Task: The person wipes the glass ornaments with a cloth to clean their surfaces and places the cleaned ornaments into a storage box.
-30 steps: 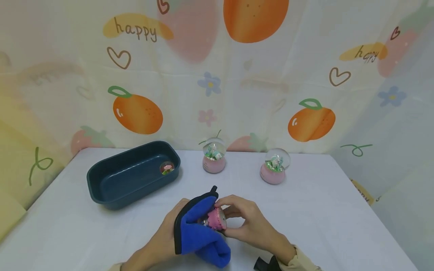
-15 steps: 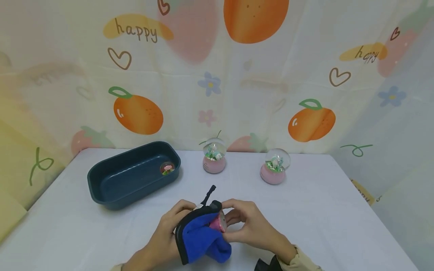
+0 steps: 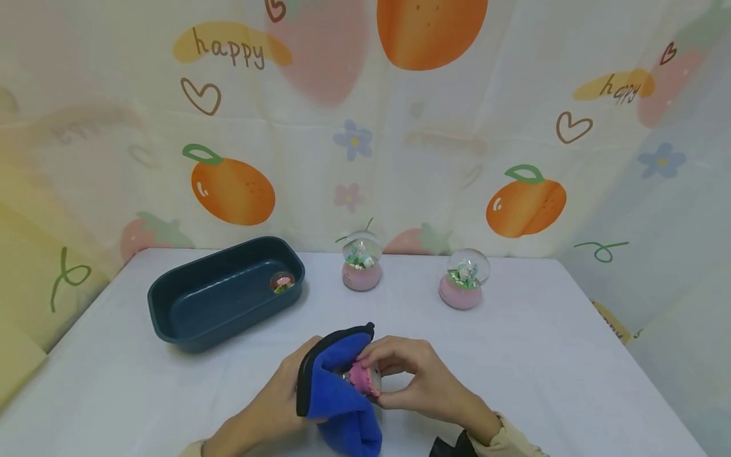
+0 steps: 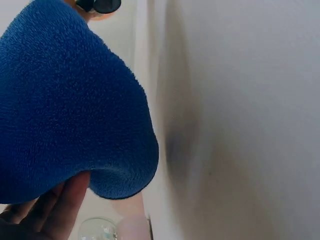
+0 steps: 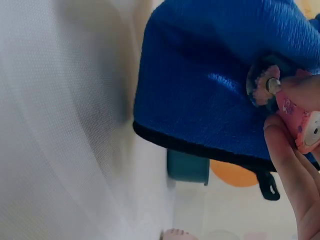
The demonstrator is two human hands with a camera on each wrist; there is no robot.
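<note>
In the head view my left hand (image 3: 276,397) holds a blue towelling cloth (image 3: 337,393) with black edging, wrapped about a small snow globe. The globe's pink base (image 3: 363,379) sticks out of the cloth toward the right. My right hand (image 3: 419,374) pinches this base between thumb and fingers. From the right wrist view, the clear dome (image 5: 256,90) lies against the blue cloth (image 5: 200,95), and the pale underside of the base faces outward. The left wrist view shows the cloth (image 4: 75,105) covering most of the left hand, with a few fingers (image 4: 62,207) below it.
A dark teal tray (image 3: 211,311) stands at the back left, with a small globe (image 3: 282,283) in its right end. Two larger snow globes on pink bases, one in the middle (image 3: 362,263) and one farther right (image 3: 462,282), stand behind the hands. A patterned curtain (image 3: 400,158) hangs behind the table.
The cloth folded up over the pink base and then came back left, baring the base again. My right fingertips now lie over the base's upper side. The tray and larger globes stayed put.
</note>
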